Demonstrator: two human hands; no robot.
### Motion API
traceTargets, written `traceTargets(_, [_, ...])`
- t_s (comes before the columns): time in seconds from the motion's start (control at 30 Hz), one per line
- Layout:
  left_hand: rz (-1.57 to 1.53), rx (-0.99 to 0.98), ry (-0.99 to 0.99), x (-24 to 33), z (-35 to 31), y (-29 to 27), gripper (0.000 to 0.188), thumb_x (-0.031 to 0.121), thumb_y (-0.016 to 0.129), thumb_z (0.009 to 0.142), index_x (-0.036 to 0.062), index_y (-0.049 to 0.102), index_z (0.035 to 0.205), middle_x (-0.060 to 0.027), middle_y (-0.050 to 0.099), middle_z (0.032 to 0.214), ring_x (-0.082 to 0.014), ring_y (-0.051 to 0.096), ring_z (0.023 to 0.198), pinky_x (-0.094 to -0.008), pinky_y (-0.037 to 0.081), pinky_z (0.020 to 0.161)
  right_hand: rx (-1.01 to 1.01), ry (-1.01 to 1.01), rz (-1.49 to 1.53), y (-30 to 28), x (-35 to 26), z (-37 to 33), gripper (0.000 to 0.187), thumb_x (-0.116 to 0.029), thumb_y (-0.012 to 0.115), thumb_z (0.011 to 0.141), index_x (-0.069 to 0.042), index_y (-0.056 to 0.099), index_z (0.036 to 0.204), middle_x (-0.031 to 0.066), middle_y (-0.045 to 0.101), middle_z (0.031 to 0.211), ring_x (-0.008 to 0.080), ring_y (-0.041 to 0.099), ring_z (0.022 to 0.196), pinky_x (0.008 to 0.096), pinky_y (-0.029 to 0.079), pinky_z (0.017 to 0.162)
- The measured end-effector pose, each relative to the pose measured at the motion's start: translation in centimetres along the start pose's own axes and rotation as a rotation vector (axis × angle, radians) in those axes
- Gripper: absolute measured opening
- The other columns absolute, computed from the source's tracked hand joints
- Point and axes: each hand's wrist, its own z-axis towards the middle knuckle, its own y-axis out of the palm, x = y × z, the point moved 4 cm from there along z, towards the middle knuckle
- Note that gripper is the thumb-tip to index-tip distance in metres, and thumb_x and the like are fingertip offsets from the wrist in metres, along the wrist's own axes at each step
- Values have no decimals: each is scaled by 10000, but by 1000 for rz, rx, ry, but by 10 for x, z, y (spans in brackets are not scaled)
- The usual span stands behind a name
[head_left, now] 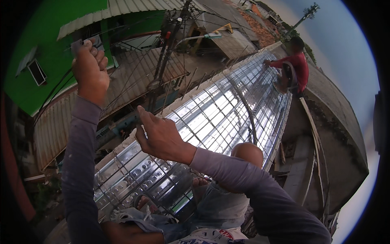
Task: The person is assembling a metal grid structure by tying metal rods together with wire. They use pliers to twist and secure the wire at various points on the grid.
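Note:
My left hand (92,71) is raised at the upper left with its fingers closed. A small greyish piece (76,46) shows at its fingertips, too blurred to name. Lower and nearer the middle, my right hand (164,136) hovers above the edge of a steel wire mesh (209,118). Its index finger points up and away from the thumb, and I see nothing held. Under the mesh lies shiny ribbed metal decking (203,136). My sandalled feet rest on the mesh and decking, with my knees bent.
A person in a red shirt (300,69) crouches at the far end of the mesh. Upright rebar ends (191,81) line the left concrete edge, with a drop beyond. Overhead cables and a utility pole (166,53) stand past it. Timber pieces (310,122) lean at right.

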Motion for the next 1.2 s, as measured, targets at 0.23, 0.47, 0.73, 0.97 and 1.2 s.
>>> traceTargets(0.23, [57, 49, 63, 14, 24, -28, 180, 115, 611, 1065, -16, 627, 1187, 58, 326, 733, -62, 268, 574, -267, 218, 479, -12, -39, -50, -5, 10, -5, 568, -198, 570, 1070, 180, 403, 1459, 298, 649, 1040, 430, 692, 707, 512, 563, 627])
traceTargets(0.47, [68, -64, 80, 12, 39, -30, 212, 145, 642, 1054, -13, 648, 1197, 80, 318, 727, -41, 266, 577, -253, 202, 486, -119, 45, 424, 0, 27, -5, 309, -204, 683, 1023, 66, 723, 1167, 256, 719, 810, 423, 716, 714, 492, 553, 683])
traceTargets(0.73, [114, -50, 70, 8, 41, -35, 240, 161, 648, 1054, -7, 645, 1225, 79, 299, 729, -33, 250, 575, -249, 185, 477, -320, 242, 635, -5, 32, -7, 329, -146, 661, 1003, 94, 694, 781, 238, 656, 644, 360, 686, 612, 426, 556, 652])
traceTargets(0.97, [106, -121, -28, -23, 13, -8, 240, 174, 624, 1068, -2, 631, 1231, 81, 293, 729, -32, 238, 561, -254, 183, 474, -65, -22, 339, 4, 42, -1, 233, -134, 680, 973, 65, 734, 866, 112, 626, 633, 149, 693, 640, 335, 529, 575])
traceTargets(1.2, [82, -119, -86, -38, 6, 8, 246, 197, 607, 1081, 6, 627, 1233, 82, 338, 721, -30, 252, 545, -245, 195, 464, 21, 448, 1274, -61, 39, 10, 225, -128, 639, 1039, 69, 747, 1027, 57, 647, 675, 128, 628, 641, 340, 491, 612])
